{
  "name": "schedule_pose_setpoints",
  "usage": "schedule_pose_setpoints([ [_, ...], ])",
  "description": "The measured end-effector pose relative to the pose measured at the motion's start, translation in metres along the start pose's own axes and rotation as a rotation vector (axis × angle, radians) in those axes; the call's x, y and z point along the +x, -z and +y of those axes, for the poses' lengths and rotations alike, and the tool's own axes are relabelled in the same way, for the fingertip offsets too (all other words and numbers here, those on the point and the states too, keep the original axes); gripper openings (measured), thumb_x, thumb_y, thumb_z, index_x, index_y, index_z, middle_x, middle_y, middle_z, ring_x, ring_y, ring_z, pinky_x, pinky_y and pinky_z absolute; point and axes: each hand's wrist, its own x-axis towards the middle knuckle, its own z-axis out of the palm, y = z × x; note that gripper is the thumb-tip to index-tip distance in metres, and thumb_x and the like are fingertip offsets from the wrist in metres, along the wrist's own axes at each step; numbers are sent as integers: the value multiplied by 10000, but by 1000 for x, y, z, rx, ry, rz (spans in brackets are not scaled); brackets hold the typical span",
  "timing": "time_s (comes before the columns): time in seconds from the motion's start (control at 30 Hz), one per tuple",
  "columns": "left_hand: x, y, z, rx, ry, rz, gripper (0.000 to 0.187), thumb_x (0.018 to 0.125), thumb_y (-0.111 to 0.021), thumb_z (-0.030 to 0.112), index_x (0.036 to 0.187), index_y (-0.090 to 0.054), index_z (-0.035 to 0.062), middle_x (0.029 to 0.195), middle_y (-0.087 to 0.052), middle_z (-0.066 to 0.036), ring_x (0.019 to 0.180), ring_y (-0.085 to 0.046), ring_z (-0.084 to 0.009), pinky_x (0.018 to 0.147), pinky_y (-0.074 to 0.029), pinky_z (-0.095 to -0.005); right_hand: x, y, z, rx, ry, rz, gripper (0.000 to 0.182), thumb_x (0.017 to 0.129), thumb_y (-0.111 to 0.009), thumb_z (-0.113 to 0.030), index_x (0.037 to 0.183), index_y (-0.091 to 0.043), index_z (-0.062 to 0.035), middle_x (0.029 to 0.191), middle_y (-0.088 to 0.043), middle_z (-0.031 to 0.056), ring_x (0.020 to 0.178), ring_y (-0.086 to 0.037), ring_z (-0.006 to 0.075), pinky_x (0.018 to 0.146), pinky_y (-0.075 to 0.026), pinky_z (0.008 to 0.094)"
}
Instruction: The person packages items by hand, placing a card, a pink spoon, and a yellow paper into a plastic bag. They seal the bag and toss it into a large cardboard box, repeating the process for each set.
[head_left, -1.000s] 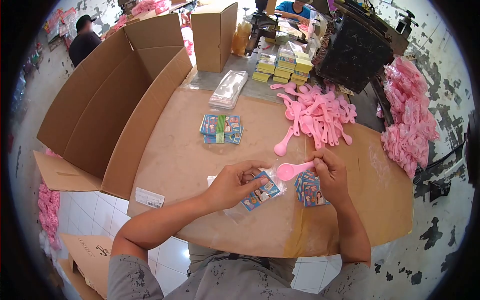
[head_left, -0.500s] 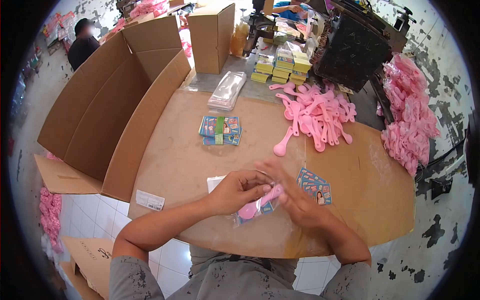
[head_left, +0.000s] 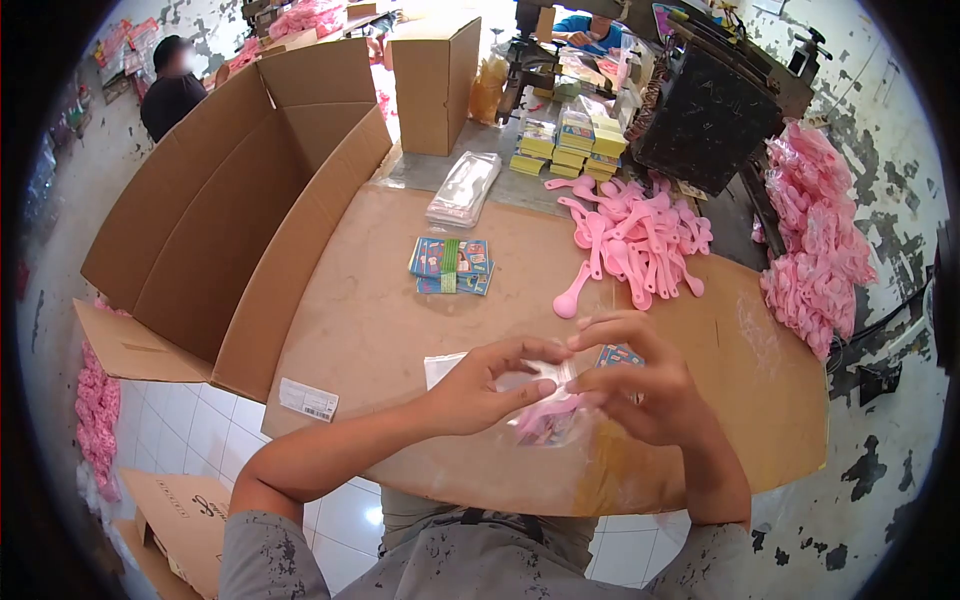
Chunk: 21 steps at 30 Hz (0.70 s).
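Note:
A clear plastic bag (head_left: pixel 548 430) with a pink spoon and a printed card inside is held over the near part of the table. My left hand (head_left: pixel 492 388) grips its upper left side, thumb toward the bag. At the bag's upper right, my right hand (head_left: pixel 645 385) pinches the edge, its other fingers curved and apart. Glare and blur hide the exact contact. Beneath my right hand lie loose blue cards (head_left: pixel 620 356), mostly covered. A white flat sheet or packet (head_left: pixel 440 370) shows behind my left hand.
Pink spoons (head_left: pixel 640 240) are heaped ahead right. Banded blue cards (head_left: pixel 450 265) and a stack of clear bags (head_left: pixel 464 190) lie ahead. A large open carton (head_left: pixel 300 215) stands left; card stacks (head_left: pixel 570 140) and a dark machine (head_left: pixel 690 110) stand behind. Two people are farther back.
My right hand has lifted and turned, its fingers now at the bag's upper edge. The bag has shifted slightly right and its spoon is less plainly visible. The camera view has moved slightly.

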Motion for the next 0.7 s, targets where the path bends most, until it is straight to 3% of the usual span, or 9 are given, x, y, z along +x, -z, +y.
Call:
schedule_pose_setpoints([
  [0.03, 0, 3, 0, 180, -83, 15, 346, 1001, -647, 34, 1343, -599, 20, 1372, -619, -121, 1296, -599, -213, 1129, -466, -386, 6, 8, -10, -258, 80, -13, 176, 846, -785, -74, 1018, -751, -82, 1102, -698, 70, 1083, -673, 287, 871, -533, 396],
  [0.07, -1, 5, 0, 360, -167, 32, 374, 984, -649, 11, 1353, -594, 20, 1401, -601, -130, 1328, -581, -228, 1156, -446, -401, 6, 13, -17, -272, 68, 14, 178, 836, -787, -75, 1010, -753, -84, 1064, -697, 65, 1032, -679, 277, 838, -532, 390],
  [0.17, -3, 5, 0, 401, -282, -69, 514, 941, -653, 25, 1442, -537, 18, 1396, -638, -139, 1364, -568, -242, 1143, -451, -406, 4, 17, -23, -309, -13, 61, 176, 824, -786, -70, 997, -755, -81, 949, -688, 54, 871, -685, 246, 738, -526, 369],
  [0.33, -8, -5, 7, 381, -204, -70, 580, 950, -692, 58, 1495, -497, 20, 1418, -634, -145, 1356, -588, -246, 1139, -462, -386, -1, -2, -11, -164, -249, 190, 150, 871, -765, -35, 1019, -742, -33, 808, -647, 72, 619, -623, 203, 566, -482, 322],
  [0.47, -8, -12, 12, 302, -180, -9, 582, 972, -708, 67, 1504, -480, 4, 1391, -656, -153, 1293, -643, -231, 1094, -506, -363, -1, -6, -8, -66, -323, 214, 158, 898, -754, -26, 1056, -744, -15, 786, -650, 69, 574, -583, 160, 518, -451, 287],
  [0.7, -6, -11, 4, 239, -105, 81, 345, 1036, -625, 33, 1372, -580, -33, 1190, -750, -146, 1142, -726, -213, 976, -576, -316, -2, -19, -3, 49, -363, 232, 226, 901, -753, -30, 1126, -733, -26, 804, -664, 72, 601, -600, 141, 541, -467, 273],
])
